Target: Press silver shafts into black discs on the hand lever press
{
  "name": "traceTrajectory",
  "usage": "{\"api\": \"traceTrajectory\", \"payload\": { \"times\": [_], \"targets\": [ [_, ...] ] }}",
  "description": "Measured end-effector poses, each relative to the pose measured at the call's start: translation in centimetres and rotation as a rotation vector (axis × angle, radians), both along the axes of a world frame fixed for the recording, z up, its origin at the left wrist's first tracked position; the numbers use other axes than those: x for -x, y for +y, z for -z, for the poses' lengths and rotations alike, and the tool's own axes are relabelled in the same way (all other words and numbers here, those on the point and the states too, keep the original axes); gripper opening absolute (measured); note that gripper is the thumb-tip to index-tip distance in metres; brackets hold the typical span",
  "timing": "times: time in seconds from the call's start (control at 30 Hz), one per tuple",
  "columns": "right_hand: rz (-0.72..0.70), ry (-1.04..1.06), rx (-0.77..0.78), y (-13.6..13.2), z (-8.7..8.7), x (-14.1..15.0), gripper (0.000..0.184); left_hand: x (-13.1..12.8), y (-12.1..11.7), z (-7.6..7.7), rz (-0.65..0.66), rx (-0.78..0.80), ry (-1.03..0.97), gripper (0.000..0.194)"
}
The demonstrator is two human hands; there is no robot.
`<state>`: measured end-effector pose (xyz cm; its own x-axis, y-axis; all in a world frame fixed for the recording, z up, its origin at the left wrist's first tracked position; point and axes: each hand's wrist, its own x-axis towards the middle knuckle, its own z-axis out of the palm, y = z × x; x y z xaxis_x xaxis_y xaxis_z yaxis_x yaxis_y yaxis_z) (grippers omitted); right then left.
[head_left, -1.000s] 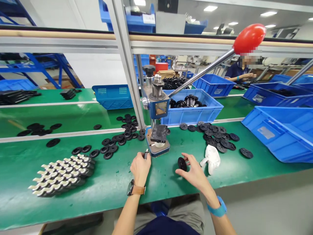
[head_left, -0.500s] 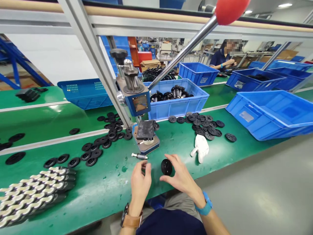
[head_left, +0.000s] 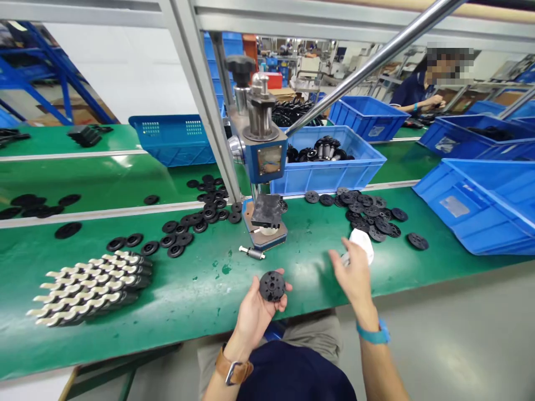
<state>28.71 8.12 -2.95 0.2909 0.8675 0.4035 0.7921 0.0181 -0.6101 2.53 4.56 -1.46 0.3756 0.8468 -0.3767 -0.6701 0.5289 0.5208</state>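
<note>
In my left hand (head_left: 253,316) lies a round black plastic disc (head_left: 272,285) with holes, its face turned up and fingers curled around its edge. My right hand (head_left: 354,276) reaches over the table with thumb and forefinger apart, holding nothing that I can see. It partly covers a crumpled white cloth (head_left: 363,244); whether it touches the cloth I cannot tell. Beyond my left hand lies a small grey roller with a white end (head_left: 252,253). Behind that stands a blue hand press (head_left: 264,150) with a black block (head_left: 266,210) on its base.
Loose black discs (head_left: 371,214) lie at the right, with black rings (head_left: 184,228) at the left. Stacked black parts with cream wavy tops (head_left: 92,284) sit front left. Blue bins (head_left: 330,177) line the back and right. The press lever (head_left: 376,64) slants overhead. A co-worker (head_left: 413,92) sits beyond.
The black disc has passed from my right hand to my left. My right hand has moved right, to the white cloth. The camera view has shifted.
</note>
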Motion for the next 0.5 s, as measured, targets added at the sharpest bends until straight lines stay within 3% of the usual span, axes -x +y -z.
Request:
{"api": "traceTrajectory", "payload": {
  "times": [0.03, 0.1, 0.2, 0.3, 0.5],
  "targets": [
    [0.148, -0.023, 0.023, 0.9, 0.4, -1.7, 0.055, 0.3, 0.0, -0.2, -0.001, 0.0, -0.011, 0.059],
    [0.284, -0.029, 0.076, 2.1, 1.1, -4.4, 0.06, 0.8, 0.0, -0.4, -0.002, -0.001, -0.014, 0.056],
    [0.254, 0.01, 0.106, 2.5, 1.5, -5.5, 0.056, 0.9, 0.0, -0.6, 0.005, -0.017, 0.014, 0.054],
    [0.15, 0.077, 0.097, 1.3, 1.0, -3.2, 0.052, 0.7, 0.1, -0.7, 0.004, -0.05, 0.094, 0.056],
    [-0.168, 0.23, 0.09, -1.4, -1.8, 5.7, 0.032, -0.2, 0.5, 0.8, -0.058, -0.11, 0.377, 0.071]
  ]
}}
